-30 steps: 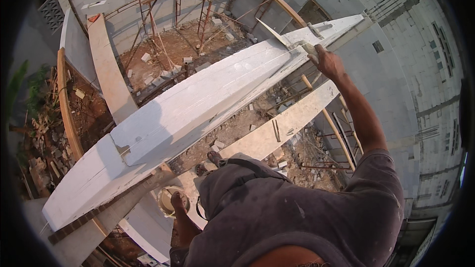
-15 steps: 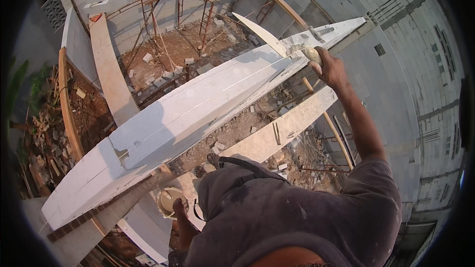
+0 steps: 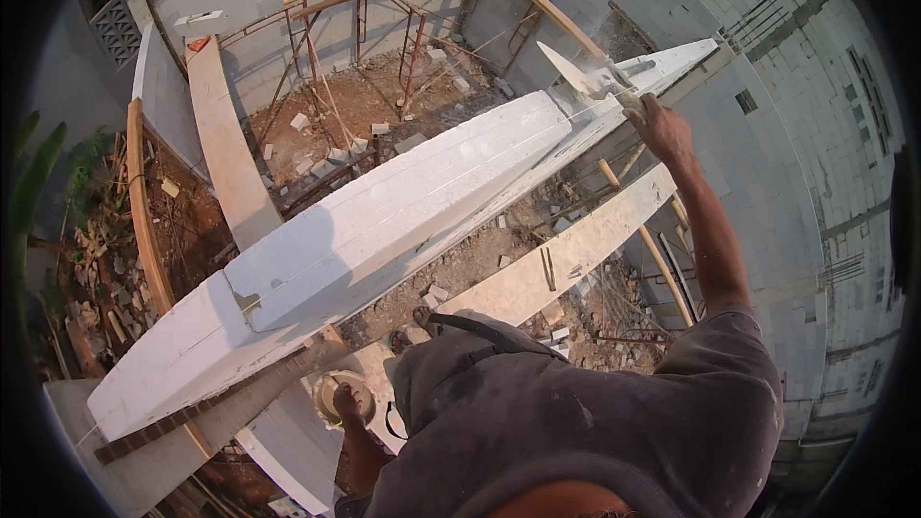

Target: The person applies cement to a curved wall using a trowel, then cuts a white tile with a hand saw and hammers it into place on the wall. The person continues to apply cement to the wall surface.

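Observation:
My right hand point(image 3: 659, 125) is closed round a pale, mortar-smeared tool at the far end of a long white block beam point(image 3: 403, 201). A thin pointed white piece point(image 3: 566, 67) stands tilted just beyond it; I cannot tell whether it joins the tool. Grey paste lies in the joints across the beam. My left hand point(image 3: 349, 402) is down by my side, its fingers curled at a round bucket point(image 3: 326, 399) of pale mix, apparently gripping it.
A pale plank point(image 3: 566, 245) runs beside me over rubble far below. Another plank point(image 3: 230, 153), a timber strip point(image 3: 146, 201), rusty scaffold frames point(image 3: 417, 53) with bamboo poles, and grey block walls point(image 3: 787, 134) surround the beam. Plants grow at the left.
My right hand has shifted slightly along the beam. The thin white piece swung leftward, then back more upright. The whole view has moved a little rightward.

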{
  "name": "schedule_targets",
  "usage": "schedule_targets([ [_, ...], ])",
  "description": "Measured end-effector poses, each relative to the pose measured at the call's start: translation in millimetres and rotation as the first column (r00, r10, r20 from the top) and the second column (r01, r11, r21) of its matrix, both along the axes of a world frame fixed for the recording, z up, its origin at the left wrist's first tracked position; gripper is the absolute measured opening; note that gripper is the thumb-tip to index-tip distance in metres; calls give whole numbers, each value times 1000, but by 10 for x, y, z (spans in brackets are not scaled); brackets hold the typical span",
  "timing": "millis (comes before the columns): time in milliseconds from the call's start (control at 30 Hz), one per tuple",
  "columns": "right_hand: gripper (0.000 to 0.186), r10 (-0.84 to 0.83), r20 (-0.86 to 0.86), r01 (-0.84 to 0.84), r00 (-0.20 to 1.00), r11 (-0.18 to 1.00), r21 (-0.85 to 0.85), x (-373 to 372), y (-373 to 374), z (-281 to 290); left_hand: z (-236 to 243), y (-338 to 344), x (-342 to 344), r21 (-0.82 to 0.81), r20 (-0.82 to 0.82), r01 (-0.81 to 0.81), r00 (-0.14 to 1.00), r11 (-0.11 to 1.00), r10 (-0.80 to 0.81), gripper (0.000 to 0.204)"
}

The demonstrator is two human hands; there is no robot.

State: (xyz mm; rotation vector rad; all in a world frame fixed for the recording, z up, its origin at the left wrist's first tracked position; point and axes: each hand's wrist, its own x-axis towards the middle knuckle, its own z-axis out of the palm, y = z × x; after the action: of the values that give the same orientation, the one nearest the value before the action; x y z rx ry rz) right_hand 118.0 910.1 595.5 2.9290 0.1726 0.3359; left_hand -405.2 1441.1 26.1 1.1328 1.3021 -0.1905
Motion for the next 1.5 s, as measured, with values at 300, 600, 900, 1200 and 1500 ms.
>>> schedule_targets([
  [300,49,184,29,-186,982,980,66,26,407,115,-200,-123,-299,-26,-78,-33,996,999,31,36],
  [600,56,127,-29,-125,992,991,52,88,370,35,329,-86,20,11,-6,92,996,996,-91,39],
  [900,56,263,82,-270,961,959,90,203,46,-126,101,-114,-365,-116,-146,-61,988,991,44,37],
  [1200,47,4,52,-12,999,987,159,-59,-349,-23,188,-13,-301,-163,-137,-79,989,983,56,39],
  [1500,48,384,182,-401,905,913,71,-692,263,-246,433,340,427,-51,-24,156,987,986,-157,37],
])
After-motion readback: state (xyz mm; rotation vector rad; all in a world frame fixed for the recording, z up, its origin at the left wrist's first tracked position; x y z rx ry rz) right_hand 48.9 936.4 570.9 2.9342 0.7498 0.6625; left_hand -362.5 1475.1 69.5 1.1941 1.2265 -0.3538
